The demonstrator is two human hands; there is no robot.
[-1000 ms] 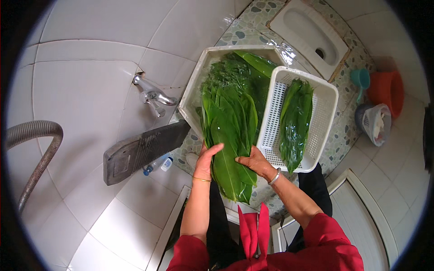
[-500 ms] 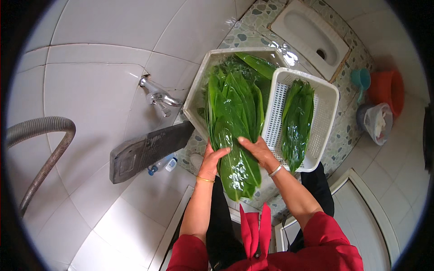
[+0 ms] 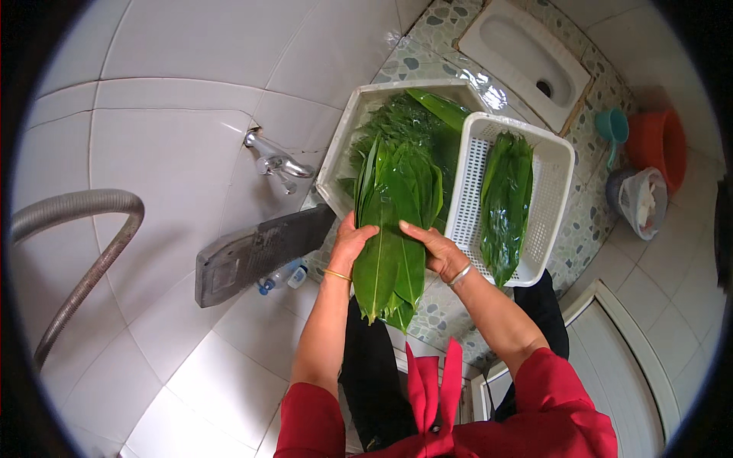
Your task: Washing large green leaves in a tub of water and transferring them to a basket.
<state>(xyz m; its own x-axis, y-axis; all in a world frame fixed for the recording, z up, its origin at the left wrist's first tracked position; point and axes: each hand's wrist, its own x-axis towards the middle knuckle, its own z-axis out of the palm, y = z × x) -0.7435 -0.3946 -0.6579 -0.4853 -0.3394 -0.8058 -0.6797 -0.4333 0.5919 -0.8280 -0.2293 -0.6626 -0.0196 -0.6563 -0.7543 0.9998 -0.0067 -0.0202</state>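
Between both hands I hold a thick stack of long, wet green leaves point(image 3: 393, 221), tips toward me. My left hand point(image 3: 352, 242) grips its left edge with the thumb on top. On the opposite edge, my right hand point(image 3: 437, 246) clasps it the same way; the fingers underneath are hidden. The stack's far end lies over a pale, many-sided basin point(image 3: 336, 164), where more leaves point(image 3: 405, 114) sit in water. Overlapping the basin's right side, a white perforated plastic basket point(image 3: 555, 183) contains a smaller bundle of leaves point(image 3: 506, 206).
A metal tap point(image 3: 279, 162) juts from the tiled wall, left of the basin. Below it leans a dark grey board point(image 3: 259, 252), with bottles point(image 3: 282, 278) beside it. A squat toilet point(image 3: 527, 57) lies far right, near an orange bucket point(image 3: 666, 149), a teal dipper point(image 3: 611, 126) and a bagged bin point(image 3: 640, 202).
The held stack has come slightly nearer upright and looks narrower, its near tips drawn up a little. More of the leaves in the basin now show behind it. Both hands keep their grip.
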